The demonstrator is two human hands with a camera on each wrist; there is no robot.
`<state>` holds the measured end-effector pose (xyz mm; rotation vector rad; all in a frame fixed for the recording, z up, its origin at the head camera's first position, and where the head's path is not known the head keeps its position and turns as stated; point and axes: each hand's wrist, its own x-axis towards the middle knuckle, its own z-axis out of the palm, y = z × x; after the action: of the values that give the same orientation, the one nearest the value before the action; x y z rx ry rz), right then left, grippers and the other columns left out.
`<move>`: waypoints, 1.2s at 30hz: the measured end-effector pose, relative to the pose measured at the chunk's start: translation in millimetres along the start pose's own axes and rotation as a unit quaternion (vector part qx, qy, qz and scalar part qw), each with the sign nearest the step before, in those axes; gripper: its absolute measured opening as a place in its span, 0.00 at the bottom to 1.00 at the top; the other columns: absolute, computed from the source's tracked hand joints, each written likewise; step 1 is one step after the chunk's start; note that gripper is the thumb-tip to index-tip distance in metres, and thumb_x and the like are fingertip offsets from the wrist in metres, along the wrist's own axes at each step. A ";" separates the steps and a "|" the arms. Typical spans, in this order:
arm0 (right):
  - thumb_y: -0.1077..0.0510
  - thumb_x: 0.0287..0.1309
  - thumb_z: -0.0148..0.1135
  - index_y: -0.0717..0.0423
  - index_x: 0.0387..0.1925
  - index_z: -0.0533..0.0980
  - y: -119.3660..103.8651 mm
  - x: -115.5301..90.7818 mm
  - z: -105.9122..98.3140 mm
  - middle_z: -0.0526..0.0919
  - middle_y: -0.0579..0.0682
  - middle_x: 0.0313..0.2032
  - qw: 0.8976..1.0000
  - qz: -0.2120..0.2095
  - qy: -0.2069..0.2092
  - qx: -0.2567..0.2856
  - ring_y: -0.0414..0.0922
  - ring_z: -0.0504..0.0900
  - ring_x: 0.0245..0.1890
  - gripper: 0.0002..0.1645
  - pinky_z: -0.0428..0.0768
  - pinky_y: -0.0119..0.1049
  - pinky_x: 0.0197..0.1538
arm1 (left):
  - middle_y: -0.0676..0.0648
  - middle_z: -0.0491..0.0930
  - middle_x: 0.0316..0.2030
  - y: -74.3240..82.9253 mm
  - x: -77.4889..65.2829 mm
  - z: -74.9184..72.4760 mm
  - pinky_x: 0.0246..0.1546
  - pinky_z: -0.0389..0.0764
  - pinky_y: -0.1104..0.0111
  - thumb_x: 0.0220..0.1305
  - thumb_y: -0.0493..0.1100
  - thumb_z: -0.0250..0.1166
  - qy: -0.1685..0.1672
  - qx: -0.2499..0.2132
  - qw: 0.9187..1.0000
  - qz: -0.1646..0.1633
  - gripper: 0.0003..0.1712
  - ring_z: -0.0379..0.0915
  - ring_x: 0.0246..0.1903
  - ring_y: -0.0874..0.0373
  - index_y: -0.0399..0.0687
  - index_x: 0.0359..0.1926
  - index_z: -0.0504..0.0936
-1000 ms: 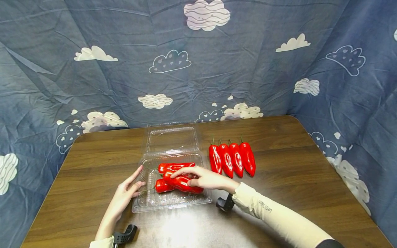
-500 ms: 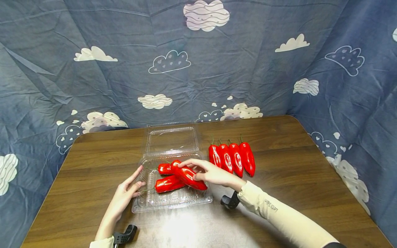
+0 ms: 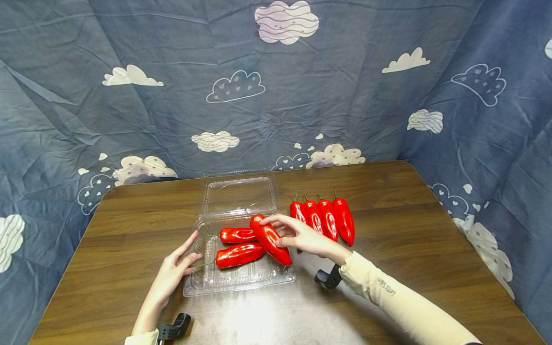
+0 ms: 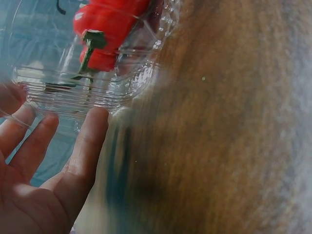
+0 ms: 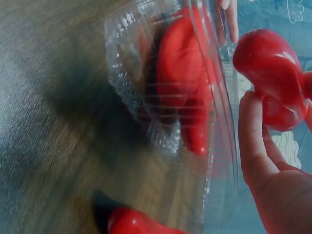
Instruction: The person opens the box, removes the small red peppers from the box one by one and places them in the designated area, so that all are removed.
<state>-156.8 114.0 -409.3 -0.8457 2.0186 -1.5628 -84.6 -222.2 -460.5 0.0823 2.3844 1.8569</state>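
While left grip (image 3: 169, 270), spread open, touches clear container (image 3: 239, 288), right grip (image 3: 304, 238) pinches red pepper (image 3: 271, 243).

The grip (image 5: 280, 187) holds a red pepper (image 5: 273, 70) near a clear container (image 5: 119, 68)

free: table (image 3: 409, 215) right of pepper row (image 3: 328, 219) | blocked: tray (image 3: 239, 288), left side, by left hand (image 3: 169, 272)

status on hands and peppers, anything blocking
Right hand gripping pepper over right side of tray. Left hand touching its left edge. Two peppers in tray, four peppers on table. Lid open, no obstruction seen.
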 end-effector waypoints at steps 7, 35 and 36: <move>0.71 0.56 0.53 0.56 0.64 0.67 4.5 -6.4 -7.2 0.72 0.59 0.57 1.000 0.008 0.026 -0.004 0.51 0.77 0.50 0.32 0.78 0.39 0.48 | 0.42 0.56 0.70 -0.2 0.0 0.2 0.47 0.81 0.55 0.73 0.40 0.52 -0.001 -0.003 1.000 -0.001 0.30 0.73 0.53 0.48 0.46 0.72 0.58; 0.72 0.54 0.55 0.60 0.62 0.69 24.4 -39.6 -46.5 0.70 0.59 0.60 0.990 0.012 0.136 -0.017 0.58 0.71 0.54 0.31 0.75 0.44 0.52 | 0.42 0.56 0.71 0.0 -0.5 0.9 0.47 0.80 0.60 0.73 0.40 0.52 0.001 -0.004 1.000 -0.005 0.30 0.73 0.53 0.50 0.47 0.72 0.59; 0.72 0.54 0.55 0.60 0.62 0.69 25.4 -40.5 -47.6 0.70 0.59 0.60 0.990 0.014 0.140 -0.020 0.58 0.71 0.54 0.31 0.75 0.44 0.53 | 0.42 0.56 0.70 0.1 -0.4 0.9 0.47 0.80 0.60 0.73 0.40 0.52 0.001 -0.004 1.000 -0.005 0.30 0.73 0.53 0.51 0.47 0.72 0.59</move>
<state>-165.1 179.7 -422.3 -0.6372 2.2514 -1.7086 -84.0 -221.3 -460.6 0.0677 2.3751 1.8633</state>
